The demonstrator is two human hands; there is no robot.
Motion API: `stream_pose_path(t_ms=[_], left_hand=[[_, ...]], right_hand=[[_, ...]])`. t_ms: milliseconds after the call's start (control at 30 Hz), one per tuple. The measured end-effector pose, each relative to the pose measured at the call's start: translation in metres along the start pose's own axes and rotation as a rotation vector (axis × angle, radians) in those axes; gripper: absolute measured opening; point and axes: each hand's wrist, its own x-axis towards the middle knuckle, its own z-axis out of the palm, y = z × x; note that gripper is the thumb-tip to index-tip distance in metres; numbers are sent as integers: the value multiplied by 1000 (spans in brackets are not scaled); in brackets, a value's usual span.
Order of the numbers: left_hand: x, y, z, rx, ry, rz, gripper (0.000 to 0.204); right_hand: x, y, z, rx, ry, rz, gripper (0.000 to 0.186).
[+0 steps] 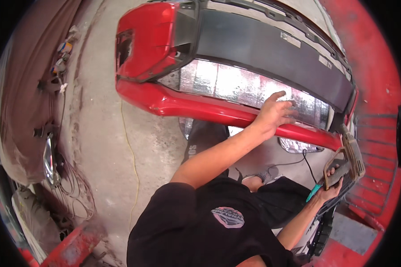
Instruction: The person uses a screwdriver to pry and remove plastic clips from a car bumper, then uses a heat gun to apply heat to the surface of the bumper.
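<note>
Left hand (275,116), in the head view, is spread, its fingers over the foil (236,84) and its wrist above the bumper's red bar (205,112); whether it presses, I cannot tell. The bumper (254,44) stretches from upper left to the right side. Right hand (330,190) is wrapped round the tool (341,172), near the bumper's right end. I'd steady the bar lightly, keep the cord (309,168) slack, and angle the tool away from the red finish.
</note>
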Motion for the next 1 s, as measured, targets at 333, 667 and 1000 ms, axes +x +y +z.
stream_pose_path(t_ms=[333, 667, 1000], left_hand=[[66, -20, 15, -6, 18, -200, 34], [115, -54, 43, 235, 95, -187, 55], [122, -63, 40, 176, 90, -118, 45]], right_hand=[[36, 37, 52, 148, 300, -51, 37], [34, 72, 53, 373, 337, -56, 34], [45, 75, 68, 497, 430, -65, 37]])
